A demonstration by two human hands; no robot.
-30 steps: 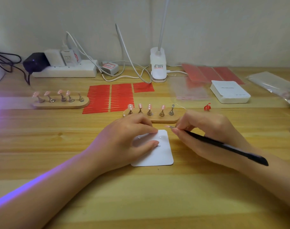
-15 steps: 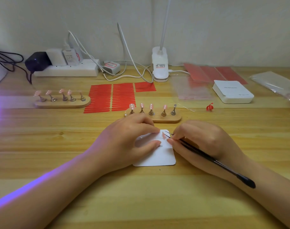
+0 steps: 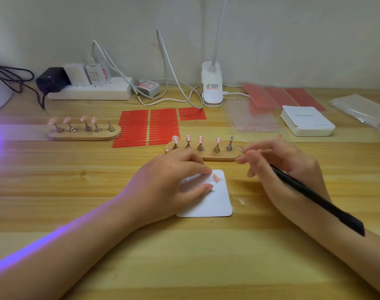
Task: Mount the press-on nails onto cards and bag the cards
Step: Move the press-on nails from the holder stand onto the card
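Head camera is showing the left hand (image 3: 167, 182) pressing a white card (image 3: 217, 202) flat near the wooden table's (image 3: 184, 256) front edge, fingertips resting beside a pink press-on nail (image 3: 216, 177) lying at the card's top. Right hand (image 3: 282, 169) is gripping a black tool (image 3: 314, 198), hovering just beside the near nail stand (image 3: 219, 154). White cards are sitting stacked (image 3: 307, 123) toward the back right corner.

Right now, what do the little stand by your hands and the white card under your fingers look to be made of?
The stand's base looks like light, smooth-sanded wood, pale tan with rounded ends. Its pegs seem metal, since they shine brassy. The white card looks like matte paper stock, flat and thin with rounded corners. Whether it is coated, I cannot tell.
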